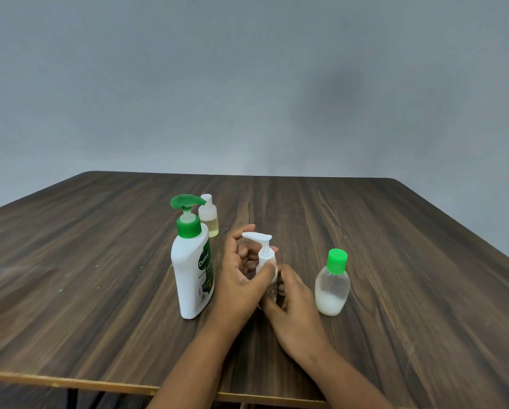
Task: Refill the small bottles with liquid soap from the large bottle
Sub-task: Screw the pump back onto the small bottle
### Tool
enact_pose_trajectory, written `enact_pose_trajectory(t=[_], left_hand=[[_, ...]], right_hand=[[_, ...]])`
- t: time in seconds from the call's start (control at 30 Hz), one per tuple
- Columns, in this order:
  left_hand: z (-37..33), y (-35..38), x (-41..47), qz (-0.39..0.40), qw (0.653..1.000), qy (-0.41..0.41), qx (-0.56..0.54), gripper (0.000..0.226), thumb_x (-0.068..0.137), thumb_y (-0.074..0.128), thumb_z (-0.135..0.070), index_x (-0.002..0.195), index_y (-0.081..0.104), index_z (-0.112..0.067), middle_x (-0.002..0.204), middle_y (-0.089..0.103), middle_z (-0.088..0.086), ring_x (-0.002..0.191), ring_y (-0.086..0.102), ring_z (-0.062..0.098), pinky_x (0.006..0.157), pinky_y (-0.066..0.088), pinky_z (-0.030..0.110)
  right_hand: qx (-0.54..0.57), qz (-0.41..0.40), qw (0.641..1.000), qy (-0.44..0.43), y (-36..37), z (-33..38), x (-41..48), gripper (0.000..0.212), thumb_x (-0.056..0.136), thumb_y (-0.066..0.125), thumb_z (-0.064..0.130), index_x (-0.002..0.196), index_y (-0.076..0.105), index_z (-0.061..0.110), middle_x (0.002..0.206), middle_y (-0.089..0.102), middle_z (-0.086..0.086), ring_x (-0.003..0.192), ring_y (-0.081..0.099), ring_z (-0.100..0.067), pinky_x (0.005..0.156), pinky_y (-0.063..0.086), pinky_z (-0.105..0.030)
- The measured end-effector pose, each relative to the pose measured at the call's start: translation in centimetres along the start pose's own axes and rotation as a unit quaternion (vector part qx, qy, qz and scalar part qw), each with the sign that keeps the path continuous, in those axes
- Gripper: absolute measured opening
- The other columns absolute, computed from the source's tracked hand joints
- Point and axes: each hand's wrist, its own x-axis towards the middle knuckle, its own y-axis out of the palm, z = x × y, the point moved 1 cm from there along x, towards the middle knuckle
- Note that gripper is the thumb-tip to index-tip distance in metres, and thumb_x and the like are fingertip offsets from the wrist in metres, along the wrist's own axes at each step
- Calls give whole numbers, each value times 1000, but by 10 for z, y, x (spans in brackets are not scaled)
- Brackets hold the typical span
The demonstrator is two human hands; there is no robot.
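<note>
A large white soap bottle (191,278) with a green pump stands left of centre on the table. Just right of it a small bottle with a white pump top (264,249) stands upright between both hands. My left hand (241,276) curls round its neck, thumb on the collar. My right hand (294,305) grips its lower body, hiding most of it. A small clear bottle with a green cap (332,283), holding some white liquid at the bottom, stands to the right. Behind the large bottle a small white-capped bottle (209,216) holds yellowish liquid.
All the bottles stand on a dark wood-grain table (409,261) in front of a plain grey wall. The table's front edge (70,382) runs close below my forearms.
</note>
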Motion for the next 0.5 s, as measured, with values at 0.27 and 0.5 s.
enact_pose_trajectory(t=[0.27, 0.5], left_hand=[[0, 1, 1, -9, 1000, -10, -3, 65, 68, 74, -10, 123, 43, -22, 79, 67, -2, 80, 67, 14, 73, 52, 22], [3, -1, 2, 9, 999, -34, -36, 44, 69, 70, -21, 108, 53, -14, 97, 71, 12, 99, 67, 27, 87, 54, 37]], right_hand=[[20, -20, 999, 15, 1, -1, 1, 25, 77, 53, 18, 101, 58, 23, 95, 64, 7, 90, 62, -8, 78, 53, -37], [3, -16, 1000, 13, 2, -2, 1, 24, 83, 55, 13, 107, 56, 18, 99, 60, 3, 94, 60, -11, 81, 52, -40]])
